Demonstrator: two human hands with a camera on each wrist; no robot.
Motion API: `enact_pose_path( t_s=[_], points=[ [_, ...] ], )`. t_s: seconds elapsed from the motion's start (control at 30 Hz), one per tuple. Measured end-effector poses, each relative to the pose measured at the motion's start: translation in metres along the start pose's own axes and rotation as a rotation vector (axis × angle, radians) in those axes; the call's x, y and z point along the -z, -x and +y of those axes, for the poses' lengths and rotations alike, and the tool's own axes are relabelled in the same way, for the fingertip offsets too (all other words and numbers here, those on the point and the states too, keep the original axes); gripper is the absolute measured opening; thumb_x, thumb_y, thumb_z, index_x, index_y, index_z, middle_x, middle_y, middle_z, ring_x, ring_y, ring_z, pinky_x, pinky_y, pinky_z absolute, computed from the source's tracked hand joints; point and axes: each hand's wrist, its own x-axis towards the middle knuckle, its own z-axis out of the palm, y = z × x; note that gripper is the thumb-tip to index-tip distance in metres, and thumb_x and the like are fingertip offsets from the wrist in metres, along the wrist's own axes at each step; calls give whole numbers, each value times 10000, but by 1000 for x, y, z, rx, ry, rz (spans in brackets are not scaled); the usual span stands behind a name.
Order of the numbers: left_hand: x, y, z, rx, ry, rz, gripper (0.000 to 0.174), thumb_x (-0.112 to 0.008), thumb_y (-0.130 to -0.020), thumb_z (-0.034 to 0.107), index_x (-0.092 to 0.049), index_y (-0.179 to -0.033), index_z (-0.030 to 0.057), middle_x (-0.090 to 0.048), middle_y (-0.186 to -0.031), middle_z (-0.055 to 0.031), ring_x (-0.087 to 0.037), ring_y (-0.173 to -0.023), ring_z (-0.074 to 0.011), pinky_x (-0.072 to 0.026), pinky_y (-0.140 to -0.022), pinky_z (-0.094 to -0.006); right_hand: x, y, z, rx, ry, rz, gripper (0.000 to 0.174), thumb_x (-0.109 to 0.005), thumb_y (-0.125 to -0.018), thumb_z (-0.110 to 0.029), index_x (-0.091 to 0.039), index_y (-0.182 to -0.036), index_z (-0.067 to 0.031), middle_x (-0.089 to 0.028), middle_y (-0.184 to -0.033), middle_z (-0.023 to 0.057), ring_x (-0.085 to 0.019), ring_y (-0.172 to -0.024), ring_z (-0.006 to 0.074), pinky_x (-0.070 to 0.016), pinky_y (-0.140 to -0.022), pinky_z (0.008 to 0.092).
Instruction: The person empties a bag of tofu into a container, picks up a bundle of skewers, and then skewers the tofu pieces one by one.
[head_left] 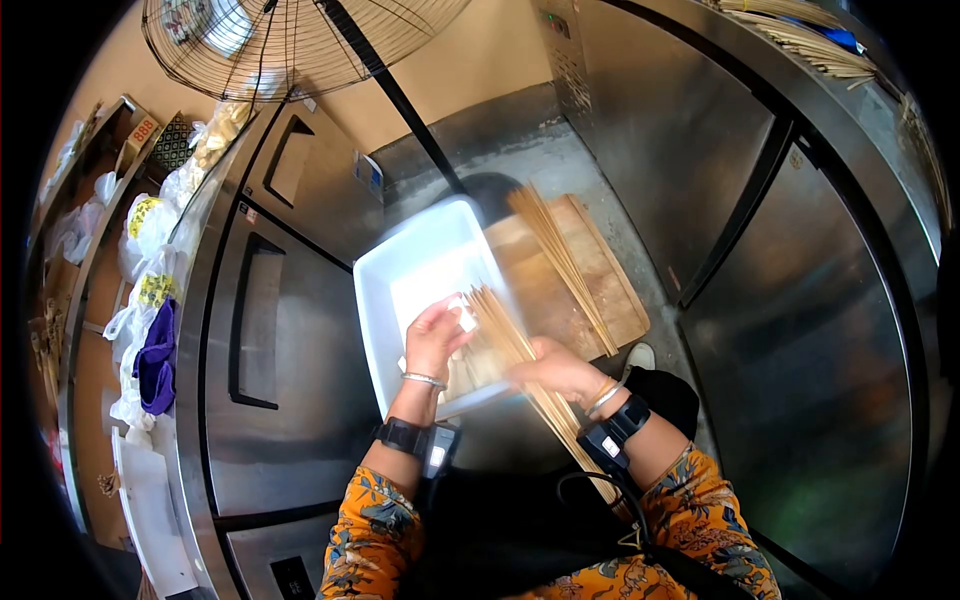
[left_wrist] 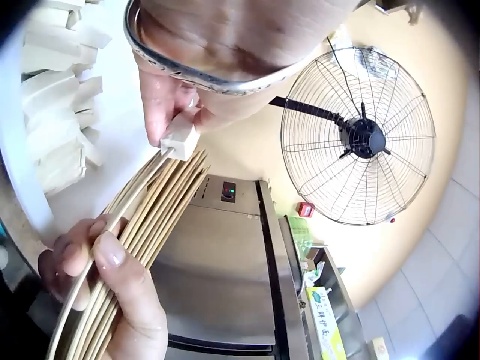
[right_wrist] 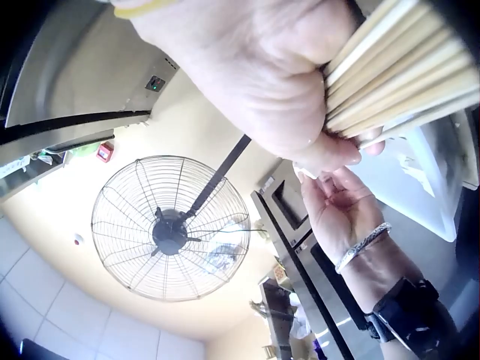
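My left hand (head_left: pixel 430 342) pinches a small white block (left_wrist: pixel 181 136), which looks like tofu, between thumb and fingers. A bundle of thin bamboo skewers (head_left: pixel 508 338) lies in the grip of my right hand (head_left: pixel 562 373), thumb along the top. In the left wrist view one skewer's tip meets the near end of the block; how deep it goes in, I cannot tell. Both hands are over the near side of a white plastic tub (head_left: pixel 372 315). Several more white blocks (left_wrist: pixel 56 97) are heaped inside it.
Right of the tub, a wooden board (head_left: pixel 625 285) on the floor carries a second bundle of skewers (head_left: pixel 560 255). Steel refrigerators (head_left: pixel 262 380) flank both sides. A wire-caged fan (left_wrist: pixel 365 139) stands behind on a black pole (head_left: pixel 400 105). A shoe (head_left: pixel 641 357) shows beside the board.
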Motion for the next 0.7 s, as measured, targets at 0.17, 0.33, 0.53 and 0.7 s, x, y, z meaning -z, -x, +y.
enact_pose_path(
  t_s=[0.17,0.33,0.53,0.7],
  points=[
    [-5,0,-1,-40,-48,-37,295,-566,-898,116,-587,-1184,47,-635,-983,-38,-617,-831,-117,-552,-702,-263,3,2,1,15,-28,-10,182,-637,-814,-180,-624,-889,-15,-613,-735,16,-566,-637,101,-462,-595,254],
    [-5,-9,-6,-101,-39,58,273,-565,-910,135,-574,-1176,73,-590,-984,-60,-618,-782,-157,-545,-702,-265,15,11,-19,49,-187,128,269,-632,-827,-82,-573,-1076,-1,-623,-815,25,-571,-621,83,-485,-551,219],
    [1,-29,-31,-298,-948,-53,301,-695,-765,226,-646,-983,25,-656,-951,-117,-632,-847,-230,-498,-768,-334,27,16,-30,91,-365,216,248,-590,-846,-66,-552,-1081,3,-616,-822,32,-584,-640,77,-485,-516,213],
    [-29,-27,-28,-448,-1272,-211,248,-735,-714,245,-664,-888,85,-648,-836,-84,-613,-813,-238,-491,-740,-332,31,13,-22,103,-343,141,288,-583,-827,-21,-549,-1109,18,-634,-870,49,-612,-699,96,-509,-582,227]
  ],
)
